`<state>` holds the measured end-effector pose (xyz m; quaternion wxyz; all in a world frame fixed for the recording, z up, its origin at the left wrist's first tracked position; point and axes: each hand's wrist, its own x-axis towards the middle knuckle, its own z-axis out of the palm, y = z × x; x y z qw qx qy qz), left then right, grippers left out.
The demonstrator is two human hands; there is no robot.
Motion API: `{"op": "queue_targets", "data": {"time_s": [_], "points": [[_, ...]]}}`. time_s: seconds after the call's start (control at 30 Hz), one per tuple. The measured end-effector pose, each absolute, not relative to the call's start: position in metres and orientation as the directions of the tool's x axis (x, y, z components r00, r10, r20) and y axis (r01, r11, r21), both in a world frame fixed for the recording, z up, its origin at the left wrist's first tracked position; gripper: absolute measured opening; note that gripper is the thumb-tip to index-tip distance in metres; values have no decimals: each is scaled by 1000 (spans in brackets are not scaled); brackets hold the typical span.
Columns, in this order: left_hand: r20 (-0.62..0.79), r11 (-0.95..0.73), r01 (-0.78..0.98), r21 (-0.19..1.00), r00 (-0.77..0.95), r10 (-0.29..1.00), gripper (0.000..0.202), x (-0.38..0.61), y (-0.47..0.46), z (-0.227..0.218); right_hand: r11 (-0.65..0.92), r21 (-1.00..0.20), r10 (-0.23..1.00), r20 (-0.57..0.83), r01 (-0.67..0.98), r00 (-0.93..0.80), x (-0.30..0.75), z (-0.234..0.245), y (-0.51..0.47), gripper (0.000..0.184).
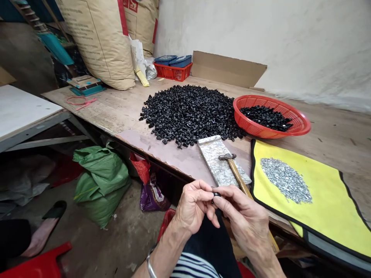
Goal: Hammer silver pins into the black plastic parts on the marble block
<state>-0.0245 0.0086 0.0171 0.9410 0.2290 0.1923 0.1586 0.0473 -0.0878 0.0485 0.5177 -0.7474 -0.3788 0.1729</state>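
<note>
Between the fingertips of my left hand [193,206] and my right hand [246,214] is a small black plastic part [216,195], pinched by both just off the table's front edge. Its exact kind is too small to make out. Behind my hands a hammer [236,172] with a wooden handle lies across a scuffed metal plate [213,158]. A large heap of black plastic parts [188,112] spreads over the table farther back. To the right, small shiny metal pieces [285,179] lie in a pile on a yellow cloth [327,193] with black edging.
A red plastic basket [304,123] with black pieces stands right of the heap. Big paper sacks [98,42], a red crate [174,72] and a cardboard sheet [226,69] line the back. A green sack [101,181] sits on the floor; another person's foot [42,235] is at left.
</note>
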Motion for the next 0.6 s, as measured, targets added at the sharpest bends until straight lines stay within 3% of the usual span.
{"op": "queue_targets", "data": {"time_s": [0.1,0.37,0.6], "points": [[-277,844,-210,493,882,381,3,-27,9,18,-166,-880,748,182,446,638,45,47,-86,15],[-247,860,-219,461,899,361,4,-29,12,12,-220,-898,778,75,382,624,45,46,-88,14],[-248,862,-214,459,901,356,6,-30,12,7,-137,-786,805,267,603,531,43,48,-87,13]]}}
